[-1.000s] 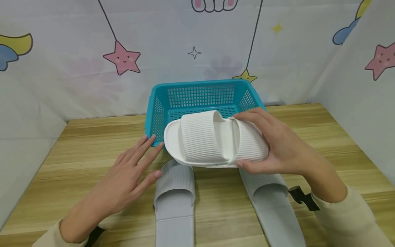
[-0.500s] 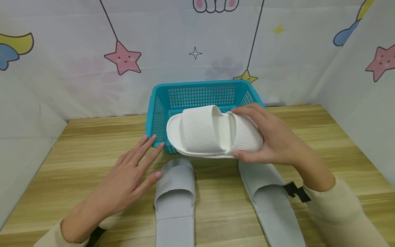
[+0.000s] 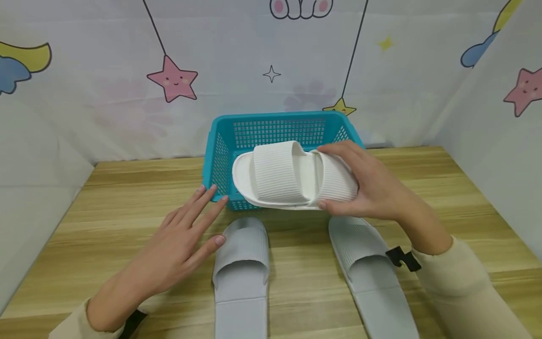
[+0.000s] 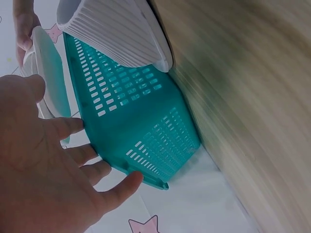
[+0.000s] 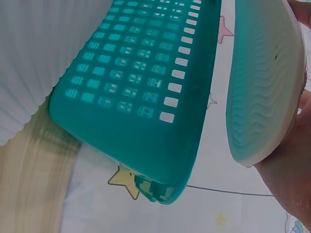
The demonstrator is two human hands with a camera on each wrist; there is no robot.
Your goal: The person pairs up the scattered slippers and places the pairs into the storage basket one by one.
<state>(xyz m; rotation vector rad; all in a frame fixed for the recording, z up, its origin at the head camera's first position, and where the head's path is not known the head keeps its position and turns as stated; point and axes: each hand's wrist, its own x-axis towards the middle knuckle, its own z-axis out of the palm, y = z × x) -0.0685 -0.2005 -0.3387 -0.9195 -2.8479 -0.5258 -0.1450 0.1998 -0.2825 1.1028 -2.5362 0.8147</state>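
Observation:
My right hand (image 3: 372, 183) grips a nested pair of white slippers (image 3: 275, 174) at their right end, thumb below and fingers above. They are held sideways over the front of a blue-green plastic basket (image 3: 277, 117), with ribbed straps showing. The wavy tread of a white sole (image 5: 265, 82) faces the basket in the right wrist view. My left hand (image 3: 178, 245) has its fingers spread, fingertips right at the basket's front left rim. Between me and the basket lie two grey slippers, one on the left (image 3: 241, 278) and one on the right (image 3: 377, 273), toes pointing away.
The basket stands at the back of a wood-grain table (image 3: 106, 212), close to a white cloth backdrop (image 3: 237, 42) printed with stars and clouds. More white wall hangs along both sides. A black strap (image 3: 403, 259) sticks out from the right sleeve.
My right hand has carried the white slippers away from me, slightly upward in view, farther over the basket. The left hand stays at the rim. The head view has shifted slightly.

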